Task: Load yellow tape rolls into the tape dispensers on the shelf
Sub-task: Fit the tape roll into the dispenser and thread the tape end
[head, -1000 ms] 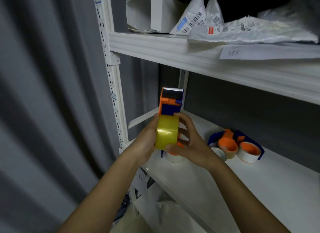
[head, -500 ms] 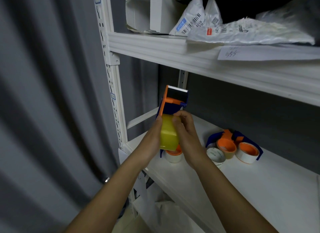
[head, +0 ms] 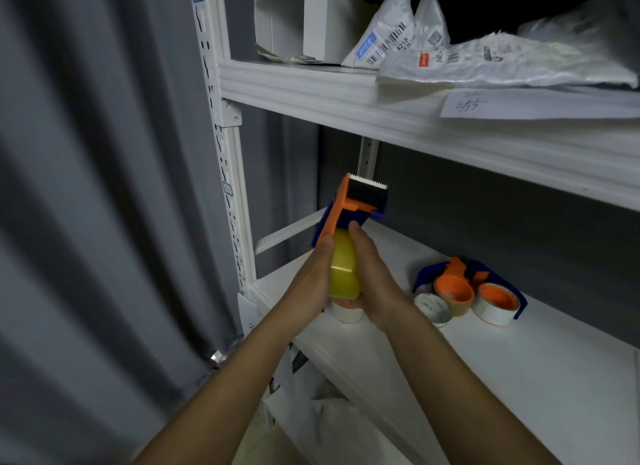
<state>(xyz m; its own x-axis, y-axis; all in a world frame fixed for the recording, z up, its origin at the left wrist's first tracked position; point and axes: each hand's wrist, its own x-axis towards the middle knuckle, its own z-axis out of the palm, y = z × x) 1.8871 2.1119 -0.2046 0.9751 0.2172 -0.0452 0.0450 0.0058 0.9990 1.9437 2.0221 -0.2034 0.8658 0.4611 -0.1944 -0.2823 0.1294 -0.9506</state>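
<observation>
An orange and blue tape dispenser (head: 356, 205) stands upright in front of the lower shelf (head: 519, 378), its toothed blade at the top. A yellow tape roll (head: 343, 274) sits against the dispenser's lower part, clasped between both hands. My left hand (head: 311, 284) holds the left side, thumb up along the orange frame. My right hand (head: 375, 277) lies along the roll's right side, fingers reaching up to the dispenser body. Two more orange and blue dispensers (head: 474, 288) lie on the shelf to the right.
A small white roll (head: 434, 308) lies beside the resting dispensers, another (head: 346, 314) just under my hands. The upper shelf (head: 381, 101) carries a white box (head: 298, 21) and plastic mailer bags (head: 485, 59). A white upright post (head: 225, 153) and grey curtain (head: 86, 222) stand left.
My right hand has shifted from the roll's front to its right side, fingers now straighter. The dispenser has tilted slightly right, and the roll sits deeper between my palms.
</observation>
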